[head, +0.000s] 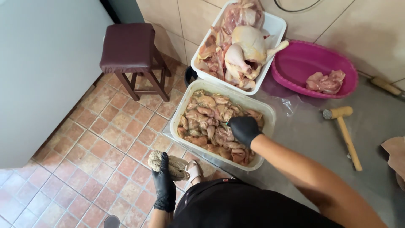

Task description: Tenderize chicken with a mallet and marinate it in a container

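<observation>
Steel counter [312,135]: gloved right hand [244,129] amid glistening marinated chicken [206,122]

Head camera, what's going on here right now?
A person in black gloves works at a steel counter. The right hand reaches into a white tub of seasoned chicken pieces. The left hand hangs low beside a cloth. Behind are a tray of raw chicken, a pink basin and a wooden mallet.

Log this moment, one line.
right hand: in tub of seasoned chicken | left hand: hanging by side, empty
</observation>
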